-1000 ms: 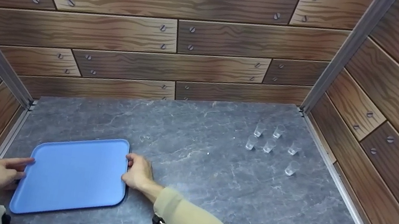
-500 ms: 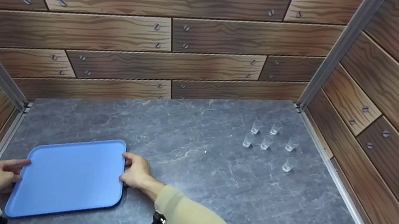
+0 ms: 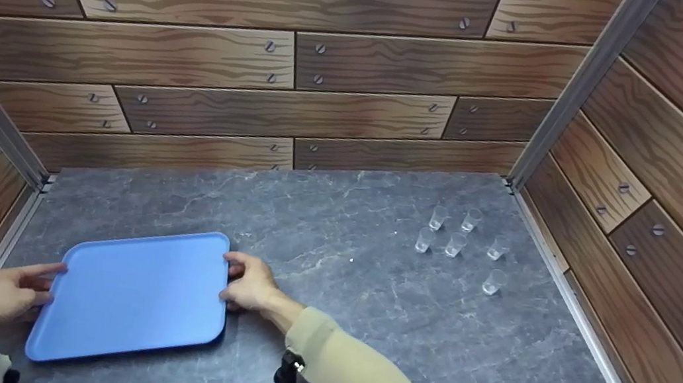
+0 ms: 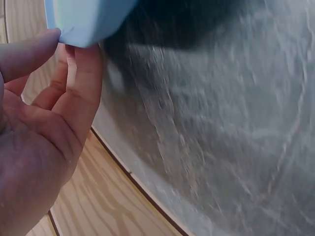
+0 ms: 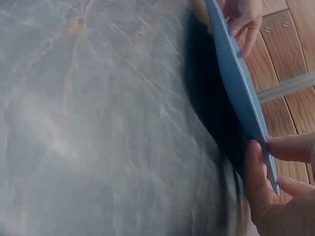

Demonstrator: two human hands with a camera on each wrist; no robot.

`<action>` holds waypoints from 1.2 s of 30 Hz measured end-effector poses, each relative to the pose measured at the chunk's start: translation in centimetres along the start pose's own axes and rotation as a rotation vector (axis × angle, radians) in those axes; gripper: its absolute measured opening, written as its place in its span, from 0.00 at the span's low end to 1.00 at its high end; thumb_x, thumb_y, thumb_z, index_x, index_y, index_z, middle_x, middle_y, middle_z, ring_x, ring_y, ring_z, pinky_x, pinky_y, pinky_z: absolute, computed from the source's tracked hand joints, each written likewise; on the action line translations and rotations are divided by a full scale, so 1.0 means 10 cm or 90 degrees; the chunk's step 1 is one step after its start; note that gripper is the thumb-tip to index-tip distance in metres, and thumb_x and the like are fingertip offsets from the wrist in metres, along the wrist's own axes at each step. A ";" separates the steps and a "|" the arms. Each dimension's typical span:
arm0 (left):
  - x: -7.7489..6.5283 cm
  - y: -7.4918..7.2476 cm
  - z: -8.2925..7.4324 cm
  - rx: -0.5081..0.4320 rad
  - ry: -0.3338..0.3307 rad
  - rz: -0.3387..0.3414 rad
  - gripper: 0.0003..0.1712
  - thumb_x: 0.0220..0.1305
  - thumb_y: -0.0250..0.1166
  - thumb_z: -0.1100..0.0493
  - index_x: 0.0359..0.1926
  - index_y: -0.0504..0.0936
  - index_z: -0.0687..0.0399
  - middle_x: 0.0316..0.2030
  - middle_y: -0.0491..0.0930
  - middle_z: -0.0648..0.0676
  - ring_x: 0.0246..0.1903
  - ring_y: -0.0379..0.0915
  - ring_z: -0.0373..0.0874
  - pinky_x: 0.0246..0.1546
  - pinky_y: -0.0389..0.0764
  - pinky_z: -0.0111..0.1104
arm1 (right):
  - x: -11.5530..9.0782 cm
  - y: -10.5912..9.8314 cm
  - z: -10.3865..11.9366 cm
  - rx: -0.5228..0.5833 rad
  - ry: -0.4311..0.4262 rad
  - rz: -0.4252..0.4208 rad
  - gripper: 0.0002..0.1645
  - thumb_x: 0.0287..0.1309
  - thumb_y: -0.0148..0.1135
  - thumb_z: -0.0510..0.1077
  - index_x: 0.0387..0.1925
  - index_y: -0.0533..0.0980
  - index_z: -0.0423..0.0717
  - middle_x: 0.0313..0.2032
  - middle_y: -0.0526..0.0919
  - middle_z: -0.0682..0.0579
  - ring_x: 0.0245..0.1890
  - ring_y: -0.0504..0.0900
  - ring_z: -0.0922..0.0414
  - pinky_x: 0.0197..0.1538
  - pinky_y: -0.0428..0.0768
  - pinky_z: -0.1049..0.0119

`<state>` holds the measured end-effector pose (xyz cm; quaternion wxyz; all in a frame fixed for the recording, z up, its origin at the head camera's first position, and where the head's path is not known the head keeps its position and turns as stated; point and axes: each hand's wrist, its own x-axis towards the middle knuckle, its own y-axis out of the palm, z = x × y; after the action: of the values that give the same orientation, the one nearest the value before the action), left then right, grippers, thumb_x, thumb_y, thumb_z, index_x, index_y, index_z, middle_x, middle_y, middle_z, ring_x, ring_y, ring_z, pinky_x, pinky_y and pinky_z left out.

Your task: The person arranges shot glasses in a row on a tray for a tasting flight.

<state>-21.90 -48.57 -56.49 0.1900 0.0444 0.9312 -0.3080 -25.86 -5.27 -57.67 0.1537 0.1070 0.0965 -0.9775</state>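
A blue rectangular tray (image 3: 136, 296) is held by its two short sides, with nothing on it. At its left edge my left hand (image 3: 6, 297) pinches the rim; in the left wrist view the thumb (image 4: 37, 51) lies on one side and the other fingers support the underside. My right hand (image 3: 251, 284) grips the right edge, fingers on both faces of the tray (image 5: 238, 83) in the right wrist view. A dark shadow and a gap under the tray show it raised off the grey marbled table (image 3: 323, 322).
Several small clear plastic cups (image 3: 454, 244) stand at the back right of the table. Wood-patterned panels (image 3: 214, 53) close in the back and both sides, with metal corner posts (image 3: 549, 114). A tiny white speck (image 3: 351, 260) lies mid-table.
Both hands have shifted the tray slightly to the right and away over the last half second, with the grip kept. The cups stay where they were; the head view moved a little earlier.
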 end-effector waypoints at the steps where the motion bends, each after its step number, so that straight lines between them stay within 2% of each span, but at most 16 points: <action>1: 0.01 0.02 -0.03 0.000 0.004 0.000 0.42 0.72 0.65 0.73 0.83 0.63 0.68 0.57 0.84 0.67 0.48 0.82 0.41 0.45 0.94 0.37 | 0.01 -0.04 -0.01 0.006 0.002 0.002 0.52 0.45 0.68 0.17 0.75 0.79 0.44 0.47 0.82 0.48 0.30 0.84 0.59 0.28 0.92 0.67; 8: 0.06 0.18 -0.20 0.027 0.049 -0.012 0.42 0.72 0.68 0.71 0.83 0.64 0.68 0.60 0.82 0.71 0.49 0.80 0.38 0.46 0.92 0.29 | -0.02 -0.31 -0.08 0.021 0.002 0.004 0.53 0.44 0.67 0.17 0.76 0.78 0.44 0.48 0.82 0.47 0.32 0.85 0.58 0.28 0.92 0.67; 10: 0.07 0.25 -0.23 0.010 0.055 -0.010 0.43 0.71 0.68 0.71 0.83 0.64 0.68 0.59 0.83 0.70 0.49 0.81 0.38 0.46 0.93 0.29 | -0.04 -0.39 -0.10 0.024 -0.002 0.002 0.54 0.43 0.67 0.16 0.76 0.78 0.44 0.49 0.83 0.46 0.33 0.85 0.58 0.29 0.93 0.66; 15: 0.08 0.44 -0.29 -0.052 0.052 0.002 0.44 0.71 0.67 0.73 0.84 0.62 0.68 0.56 0.84 0.66 0.47 0.83 0.42 0.46 0.96 0.38 | -0.07 -0.58 -0.18 0.013 -0.009 0.009 0.54 0.43 0.66 0.17 0.76 0.77 0.41 0.51 0.83 0.43 0.34 0.85 0.58 0.32 0.95 0.63; 24: 0.07 0.80 -0.42 -0.060 0.046 -0.014 0.43 0.70 0.65 0.74 0.84 0.65 0.66 0.55 0.82 0.67 0.47 0.81 0.45 0.40 0.96 0.39 | -0.22 -0.88 -0.29 -0.017 -0.039 0.026 0.53 0.46 0.67 0.19 0.78 0.75 0.40 0.52 0.81 0.43 0.36 0.84 0.59 0.30 0.93 0.67; 32: 0.04 1.05 -0.58 -0.080 0.063 -0.023 0.41 0.70 0.64 0.75 0.83 0.67 0.68 0.53 0.83 0.66 0.45 0.83 0.46 0.38 0.96 0.40 | -0.32 -1.18 -0.33 -0.034 -0.054 0.028 0.52 0.48 0.69 0.21 0.78 0.75 0.40 0.53 0.81 0.40 0.39 0.84 0.57 0.34 0.96 0.60; 36: 0.00 1.17 -0.70 -0.092 0.060 -0.030 0.41 0.70 0.64 0.76 0.83 0.68 0.67 0.53 0.82 0.64 0.45 0.82 0.46 0.39 0.96 0.40 | -0.36 -1.31 -0.35 -0.045 -0.056 0.030 0.51 0.48 0.68 0.21 0.78 0.74 0.38 0.53 0.82 0.40 0.39 0.84 0.58 0.34 0.96 0.61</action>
<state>-21.87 -35.06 -57.86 0.1415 0.0230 0.9597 -0.2417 -26.11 8.72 -58.19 0.1842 0.0607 0.1220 -0.9734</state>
